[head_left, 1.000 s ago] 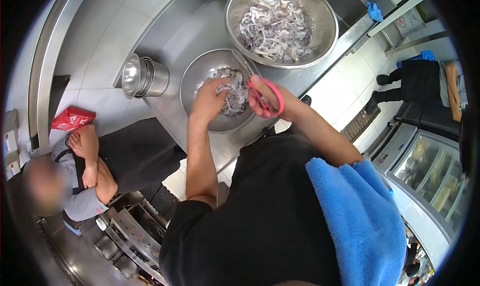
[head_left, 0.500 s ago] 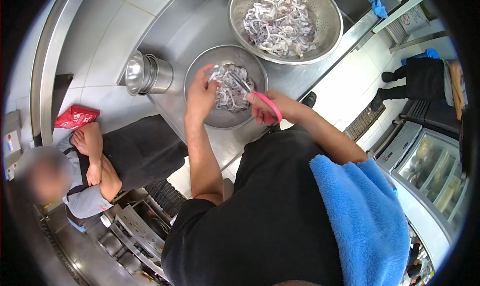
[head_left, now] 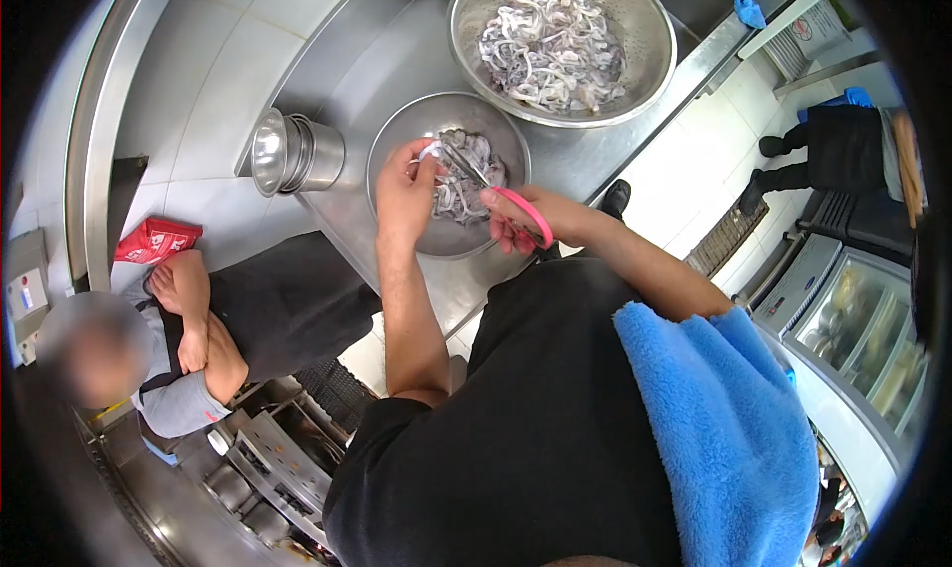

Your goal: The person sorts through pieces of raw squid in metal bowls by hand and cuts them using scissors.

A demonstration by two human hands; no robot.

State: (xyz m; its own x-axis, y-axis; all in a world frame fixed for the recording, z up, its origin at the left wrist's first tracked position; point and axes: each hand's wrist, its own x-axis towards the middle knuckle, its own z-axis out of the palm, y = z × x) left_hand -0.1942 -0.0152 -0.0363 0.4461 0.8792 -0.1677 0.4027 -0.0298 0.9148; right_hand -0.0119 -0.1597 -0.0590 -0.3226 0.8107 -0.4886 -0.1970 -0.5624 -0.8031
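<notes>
Left hand: the left hand (head_left: 405,190) is above the near side of the bowl, its thumb and fingers pinching a soft, white squid-like strip (head_left: 430,150) at the tips, probably to present it to the blades without crowding them.
Scissors: the steel-bladed scissors with pink handles (head_left: 470,169) point up and left over the bowl, tips right beside the pinched strip; how far the blades are parted is too small to tell.
Right hand: the right hand (head_left: 524,220) has its fingers curled around the pink handles, seemingly to work the blades from the side opposite the left hand.
Bowl: the wide, round, silver metal bowl (head_left: 405,132) sits close to the body beneath both hands, likely so anything dropped lands inside; loose grey-and-white squid-like pieces (head_left: 458,204) lie in it.
Colander: the larger perforated steel colander (head_left: 643,53) stands just beyond, heaped with similar pale strips (head_left: 555,51); its holes would let liquid drain.
Counter: the brushed stainless-steel counter (head_left: 342,210) carries both vessels, with nested, shiny steel containers (head_left: 315,155) at its left edge, apparently out of the hands' way.
</notes>
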